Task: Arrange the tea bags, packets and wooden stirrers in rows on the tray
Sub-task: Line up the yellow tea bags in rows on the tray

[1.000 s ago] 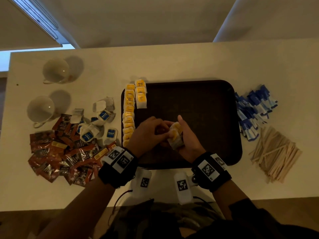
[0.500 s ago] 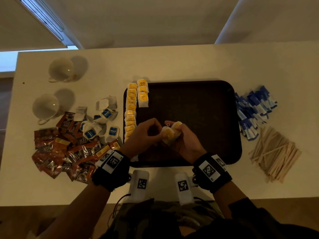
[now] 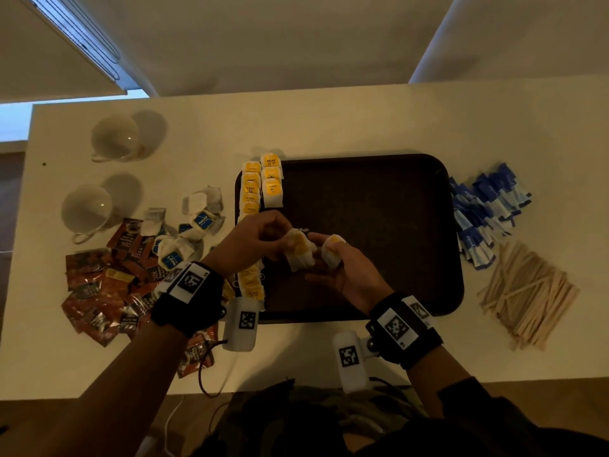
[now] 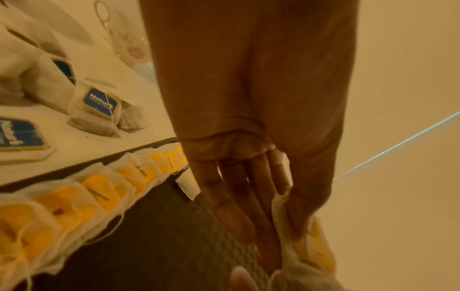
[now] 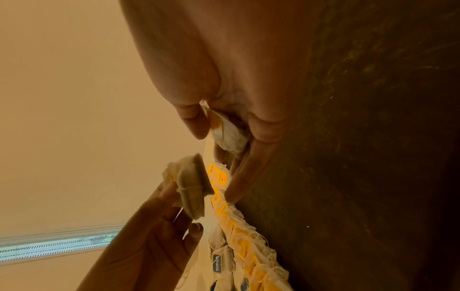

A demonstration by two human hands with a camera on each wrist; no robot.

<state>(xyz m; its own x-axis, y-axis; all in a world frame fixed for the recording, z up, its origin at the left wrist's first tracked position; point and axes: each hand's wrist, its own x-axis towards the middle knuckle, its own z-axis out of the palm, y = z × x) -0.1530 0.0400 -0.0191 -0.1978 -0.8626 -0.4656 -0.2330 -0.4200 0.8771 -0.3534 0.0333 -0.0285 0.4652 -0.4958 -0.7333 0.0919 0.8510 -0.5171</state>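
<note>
- The right hand (image 3: 346,268), palm up over the near middle of the dark tray (image 3: 379,291), pinches a small stack of yellow-tagged tea bags (image 3: 333,252) between thumb and curled fingers.
- Just to its left, the left hand (image 3: 253,239) pinches another clump of yellow tea bags (image 3: 300,252) between thumb and fingertips, held above the tray and apart from the right hand's stack.
- Under and beyond the left hand, a long row of yellow tea bags (image 3: 251,192) runs along the tray's left edge; a short second row (image 3: 272,183) lies beside its far end.
- Left of the left hand, on the table (image 3: 329,127), lie loose blue-tagged tea bags (image 3: 201,222) and a heap of red-brown packets (image 3: 99,291).
- Right of the right hand, off the tray, sit wooden stirrers (image 3: 527,291) and, beyond them, blue packets (image 3: 484,212).
- Far left of the left hand stand two white cups (image 3: 85,209).
</note>
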